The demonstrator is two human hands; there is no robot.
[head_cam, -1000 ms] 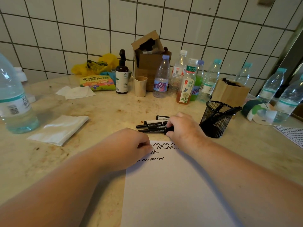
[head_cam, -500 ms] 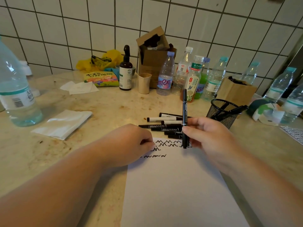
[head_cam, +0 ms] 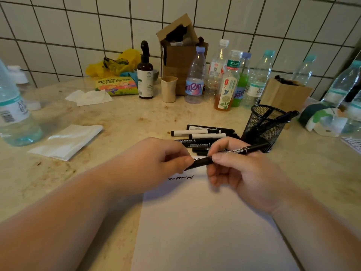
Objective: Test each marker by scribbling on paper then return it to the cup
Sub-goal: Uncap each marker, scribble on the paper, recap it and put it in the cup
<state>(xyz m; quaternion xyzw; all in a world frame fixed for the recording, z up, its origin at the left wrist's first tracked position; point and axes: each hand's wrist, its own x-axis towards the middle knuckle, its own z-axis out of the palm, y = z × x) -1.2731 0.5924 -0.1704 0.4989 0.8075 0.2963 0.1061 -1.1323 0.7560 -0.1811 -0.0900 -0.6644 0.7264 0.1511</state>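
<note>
Nearest the camera, a white sheet of paper (head_cam: 205, 231) lies flat on the mottled beige stone bench (head_cam: 117, 118), with two bare forearms reaching over its near corners. A short black scribble line (head_cam: 180, 178) shows on the paper's far part, just below the hands.

Above that scribble both hands meet on one slim black marker (head_cam: 232, 152), which is held off the paper and slants up toward the right. The left hand (head_cam: 156, 163) pinches the marker's left, lower end between thumb and fingertips. The right hand (head_cam: 240, 173) grips the barrel just beside it, fingers curled around it, and the marker's far end sticks out past the knuckles toward the cup. Whether the cap is on or partly off cannot be told.

Just beyond the hands, a loose pile of black and white markers (head_cam: 203, 134) lies on the bench, touching one another. To the right of the pile stands the black wire-mesh cup (head_cam: 263, 128), upright, with a black marker (head_cam: 281, 117) leaning out over its rim.

To the left, well apart, lies a folded white napkin (head_cam: 66, 139), and a clear water bottle (head_cam: 13, 110) stands at the left edge. Farther back, a row of plastic drink bottles (head_cam: 226, 79), a small beige cup (head_cam: 169, 89), a dark brown pump bottle (head_cam: 145, 75) and an open cardboard box (head_cam: 179, 47) stand near the white tiled wall (head_cam: 78, 32).
</note>
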